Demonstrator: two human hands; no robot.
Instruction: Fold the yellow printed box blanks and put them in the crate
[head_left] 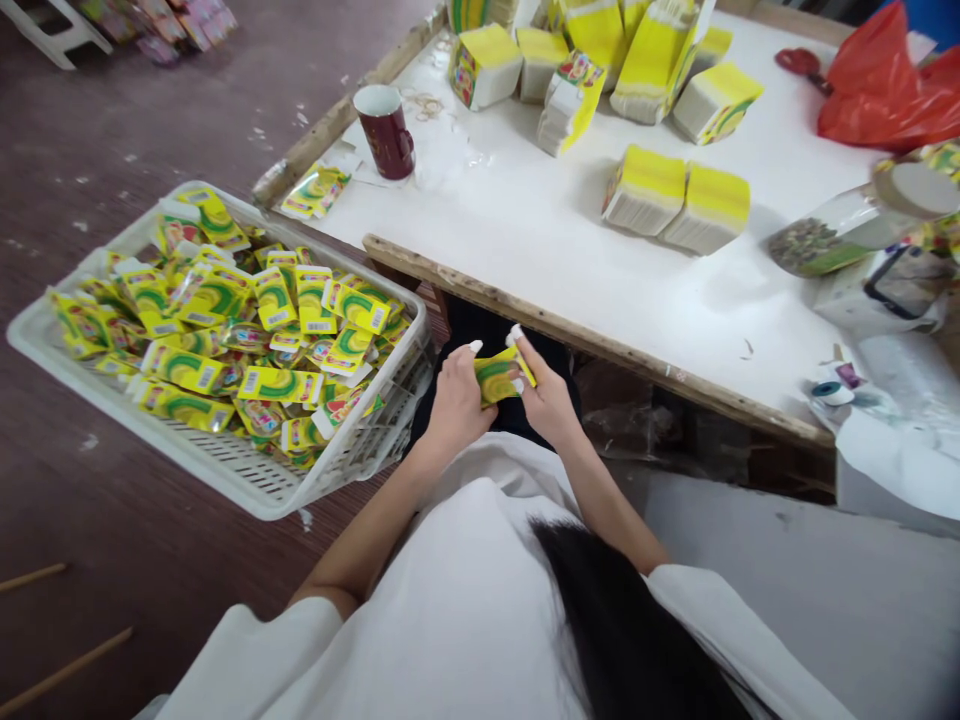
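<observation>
Both hands are in front of my lap, below the table's near edge. My left hand point(459, 398) grips one side of a small yellow and green printed card packet point(495, 378). On its other side my right hand point(546, 400) pinches the yellow card edge between thumb and fingers. White coverings show on some fingertips of both hands. To the left stands a white plastic basket point(289, 502), heaped with similar yellow and green packets point(281, 385), some with clear plastic fronts. Whether the held packet has anything inside is hidden by my fingers.
On the white table point(517, 215) are stacks of yellow cards point(675, 195), a maroon mug point(386, 135), a red plastic bag point(892, 90) and a clear jar point(847, 225). A wooden strip point(525, 315) edges the table. A white stool point(56, 30) stands on the floor far left.
</observation>
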